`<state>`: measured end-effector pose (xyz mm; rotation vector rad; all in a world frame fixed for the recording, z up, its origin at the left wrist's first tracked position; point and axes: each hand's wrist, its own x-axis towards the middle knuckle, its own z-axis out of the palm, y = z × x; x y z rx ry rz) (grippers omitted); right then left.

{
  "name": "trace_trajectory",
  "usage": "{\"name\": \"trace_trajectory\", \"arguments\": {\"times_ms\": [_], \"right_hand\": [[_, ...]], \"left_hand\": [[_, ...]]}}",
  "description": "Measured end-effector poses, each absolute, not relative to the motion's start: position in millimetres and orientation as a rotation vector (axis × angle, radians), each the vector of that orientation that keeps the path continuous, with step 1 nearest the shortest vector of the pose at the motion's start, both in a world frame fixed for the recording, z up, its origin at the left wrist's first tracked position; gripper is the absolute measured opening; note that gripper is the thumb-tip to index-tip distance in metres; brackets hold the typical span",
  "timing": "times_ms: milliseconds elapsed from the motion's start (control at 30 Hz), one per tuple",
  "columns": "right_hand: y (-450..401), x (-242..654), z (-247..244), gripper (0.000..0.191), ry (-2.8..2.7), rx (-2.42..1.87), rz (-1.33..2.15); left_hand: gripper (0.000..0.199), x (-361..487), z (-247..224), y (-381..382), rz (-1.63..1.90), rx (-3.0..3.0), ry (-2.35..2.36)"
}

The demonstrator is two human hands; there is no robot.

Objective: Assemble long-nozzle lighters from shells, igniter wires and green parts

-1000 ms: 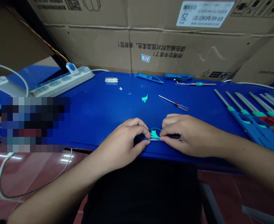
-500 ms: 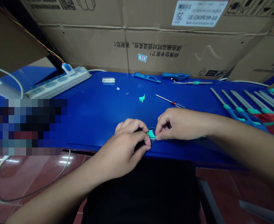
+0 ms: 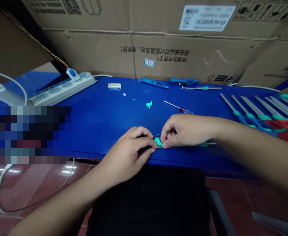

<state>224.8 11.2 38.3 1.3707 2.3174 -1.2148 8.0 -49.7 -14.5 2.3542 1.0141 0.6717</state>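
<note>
Near the table's front edge lies a blue gas lighter handle shell (image 3: 156, 135), mostly hidden by my fingers. A green trigger (image 3: 158, 141) sits in its opening. My left hand (image 3: 131, 150) grips the left end of the shell, thumb and fingers closed around it. From the other side, my right hand (image 3: 180, 131) has its fingertips pinched at the right edge of the trigger; any small part between them is hidden. A metal tube (image 3: 211, 143) with a green collar (image 3: 204, 144) shows beyond the right hand, in line with the shell.
Behind the hands lie a loose green trigger (image 3: 149, 104), a screwdriver (image 3: 174, 105), a clear tank (image 3: 114, 86), blue shells (image 3: 154, 82) and a wired metal tube (image 3: 212, 88). Several lighters (image 3: 237, 113) lie right. A power strip (image 3: 60, 88) stands left; a cardboard box (image 3: 104, 59) backs the table.
My left fingers have drawn closer together on the shell. The right hand has shifted slightly left, and the green collar and tube beyond it show more clearly.
</note>
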Motion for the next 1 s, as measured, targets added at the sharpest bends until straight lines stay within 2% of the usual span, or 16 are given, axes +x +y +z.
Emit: {"name": "trace_trajectory", "arguments": {"times_ms": [433, 500, 600, 767, 1000], "right_hand": [[8.3, 211.2, 41.8, 0.02, 2.274, 1.494, -1.067], [5.7, 213.7, 38.8, 0.022, 2.298, 1.495, -1.111], [1.8, 215.0, 35.9, 0.025, 2.324, 1.514, -1.124], [-3.0, 207.7, 40.0, 0.019, 2.366, 1.511, -0.983], [-3.7, 199.2, 40.1, 0.02, 2.292, 1.538, -1.004]], "left_hand": [[0.018, 5.4, -12.2, -47.1, 0.684, 2.353, 0.958], [0.024, 1.8, -7.8, -44.3, 0.64, 2.344, 0.982], [0.043, -5.1, -4.4, -39.6, 0.572, 2.386, 1.114], [0.034, -9.0, -9.3, -35.4, 0.485, 2.37, 1.08], [0.037, -3.7, -10.1, -31.4, 0.449, 2.318, 1.078]]}}
